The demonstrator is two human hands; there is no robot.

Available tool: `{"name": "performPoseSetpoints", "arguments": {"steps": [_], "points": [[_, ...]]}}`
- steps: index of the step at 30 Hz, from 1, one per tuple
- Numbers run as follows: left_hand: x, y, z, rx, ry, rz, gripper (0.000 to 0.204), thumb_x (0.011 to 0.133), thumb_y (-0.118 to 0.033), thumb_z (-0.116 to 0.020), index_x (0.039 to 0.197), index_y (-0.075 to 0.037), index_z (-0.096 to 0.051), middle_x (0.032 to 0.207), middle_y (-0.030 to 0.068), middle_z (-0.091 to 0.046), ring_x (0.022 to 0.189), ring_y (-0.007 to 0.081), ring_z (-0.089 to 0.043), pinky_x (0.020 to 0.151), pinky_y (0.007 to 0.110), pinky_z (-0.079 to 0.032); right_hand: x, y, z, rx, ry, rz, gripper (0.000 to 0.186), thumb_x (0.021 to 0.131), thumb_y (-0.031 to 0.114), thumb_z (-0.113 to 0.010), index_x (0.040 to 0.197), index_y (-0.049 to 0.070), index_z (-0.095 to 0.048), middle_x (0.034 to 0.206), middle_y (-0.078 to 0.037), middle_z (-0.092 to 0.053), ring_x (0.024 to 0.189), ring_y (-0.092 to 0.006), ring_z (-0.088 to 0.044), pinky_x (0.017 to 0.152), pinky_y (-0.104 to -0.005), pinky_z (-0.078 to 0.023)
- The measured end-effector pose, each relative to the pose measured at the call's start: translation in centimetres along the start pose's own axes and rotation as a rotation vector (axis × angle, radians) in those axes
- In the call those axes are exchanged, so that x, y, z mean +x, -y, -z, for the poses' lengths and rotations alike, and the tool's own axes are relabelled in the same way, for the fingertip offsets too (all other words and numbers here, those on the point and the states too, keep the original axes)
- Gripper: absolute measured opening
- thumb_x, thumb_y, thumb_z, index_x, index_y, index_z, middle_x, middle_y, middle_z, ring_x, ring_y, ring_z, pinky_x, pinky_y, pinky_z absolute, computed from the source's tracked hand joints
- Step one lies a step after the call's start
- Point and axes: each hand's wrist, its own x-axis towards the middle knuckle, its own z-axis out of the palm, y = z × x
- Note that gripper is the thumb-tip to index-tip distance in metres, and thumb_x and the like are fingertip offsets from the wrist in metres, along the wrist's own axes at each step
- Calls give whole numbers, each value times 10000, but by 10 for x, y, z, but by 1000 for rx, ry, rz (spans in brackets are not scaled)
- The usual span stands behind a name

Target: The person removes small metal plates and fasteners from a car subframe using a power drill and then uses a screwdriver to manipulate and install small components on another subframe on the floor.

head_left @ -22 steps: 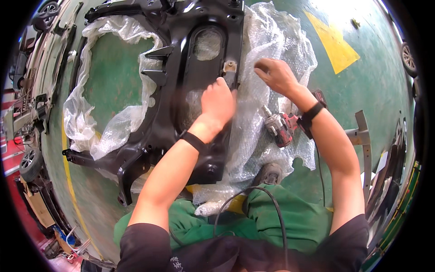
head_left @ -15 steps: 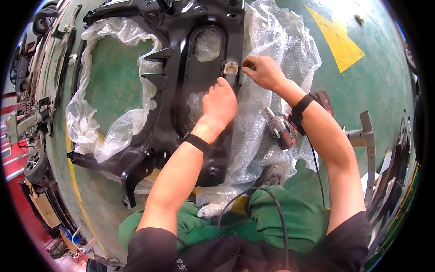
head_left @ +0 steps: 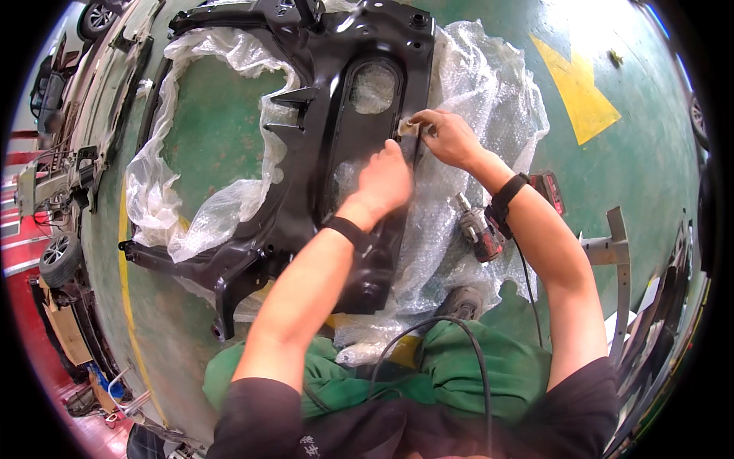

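Note:
A black metal subframe [head_left: 306, 206] lies on bubble wrap [head_left: 489, 84]. My left hand [head_left: 382, 180] is curled over its inner panel, fingertips near a small tan bracket [head_left: 405, 125] on the right side; what it holds, if anything, is hidden. My right hand [head_left: 451, 141] is at that bracket from the right, thumb and forefinger drawn together; anything pinched between them is too small to make out. A cordless impact driver [head_left: 478, 237] rests on the wrap below my right wrist, partly behind my forearm.
Bunched bubble wrap [head_left: 214, 229] rings green floor at left. A steel bracket piece [head_left: 619, 252] stands at right, near dark long parts. A yellow floor marking [head_left: 573, 99] is at upper right. Car parts and a wheel [head_left: 57, 260] line the left edge. A cable loops over my legs.
My right hand has moved left onto the small bracket, now partly covering it. My left hand stays close below it, still curled. The view has shifted slightly, moving the scene rightward.

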Motion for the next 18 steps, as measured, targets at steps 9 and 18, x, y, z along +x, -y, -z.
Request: {"name": "performPoseSetpoints", "arguments": {"steps": [9,18], "points": [[-140,-39,129,300,438,-406,332,860,-274,-580,959,43,-580,954,228,-635,902,392,-630,812,456,-517,-6,42,4,-9,52,151,324,824,263,-674,1062,45,-656,1044,-149,-668,1053,-325,-587,937,-412,-455],[-254,-89,181,233,233,-475,301,846,-286,-644,921,-5,-566,869,93,-556,835,243,-568,703,342,-462,-10,60,-8,-90,29,209,245,767,245,-680,832,10,-653,1086,-178,-601,1093,-359,-545,945,-415,-455]]}}
